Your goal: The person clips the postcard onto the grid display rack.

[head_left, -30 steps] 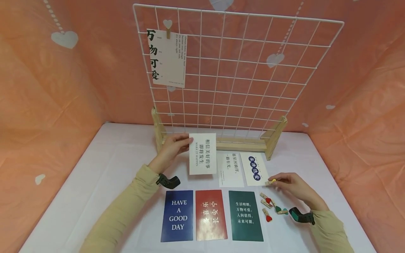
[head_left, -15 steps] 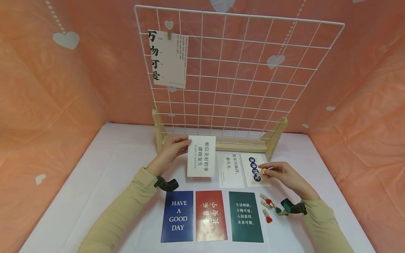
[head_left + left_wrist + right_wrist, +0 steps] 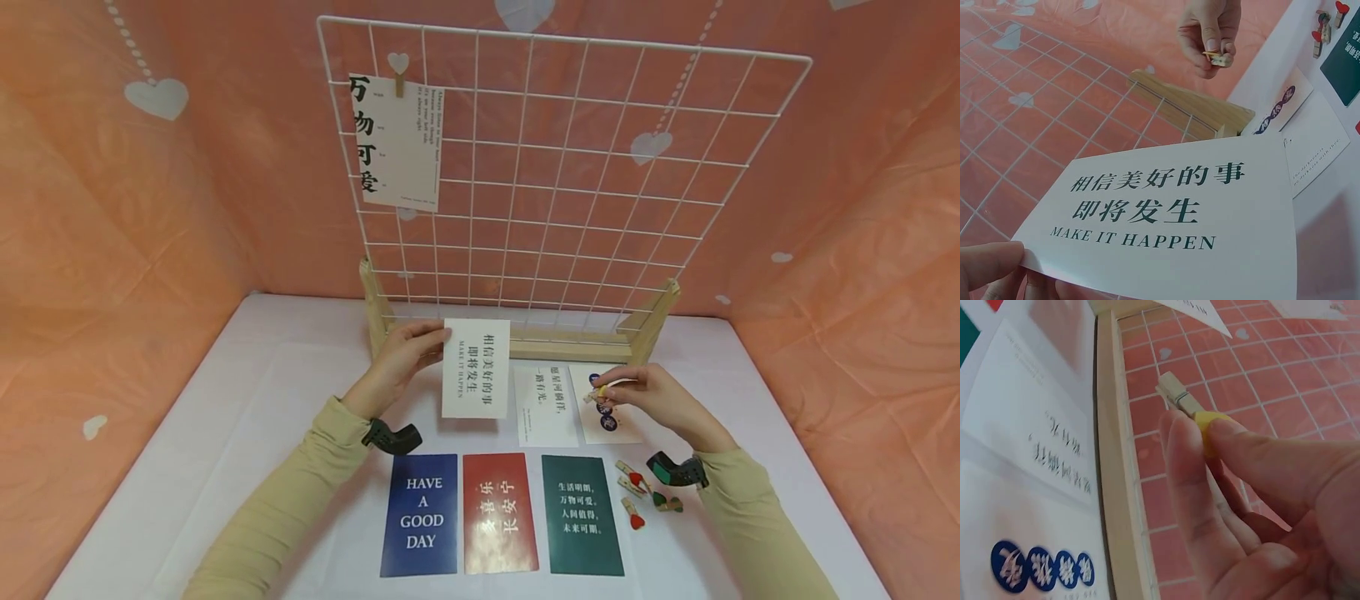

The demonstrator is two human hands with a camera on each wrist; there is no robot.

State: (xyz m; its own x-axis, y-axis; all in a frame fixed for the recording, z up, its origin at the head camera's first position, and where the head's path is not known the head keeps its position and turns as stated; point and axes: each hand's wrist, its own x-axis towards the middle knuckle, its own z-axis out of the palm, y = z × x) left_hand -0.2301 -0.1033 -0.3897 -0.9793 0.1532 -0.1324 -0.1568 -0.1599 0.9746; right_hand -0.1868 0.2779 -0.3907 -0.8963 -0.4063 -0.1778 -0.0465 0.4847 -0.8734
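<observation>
My left hand [image 3: 405, 358] pinches a white card [image 3: 476, 400] lettered "MAKE IT HAPPEN" by its upper left edge, holding it raised in front of the rack's base. In the left wrist view the thumb and fingers grip the card's [image 3: 1166, 250] lower left corner. My right hand [image 3: 660, 404] pinches a small wooden clothespin [image 3: 1179, 394] by its yellow decorated end, between thumb and forefinger. It hovers over the white card with blue circles [image 3: 618, 432], hiding part of it. Behind both hands stands a white wire grid rack [image 3: 551, 179] on wooden feet.
A cream card [image 3: 408, 158] hangs at the grid's upper left from a heart clothespin [image 3: 399, 73]. Another white card [image 3: 547, 421] lies before the rack. Blue [image 3: 420, 517], red [image 3: 501, 517] and green [image 3: 582, 517] cards form a front row, with several clothespins [image 3: 633, 500] to their right.
My right hand has moved left and away from me, carrying the clothespin from the right edge of the blue-circle card to over it. The left hand and its card have shifted slightly left.
</observation>
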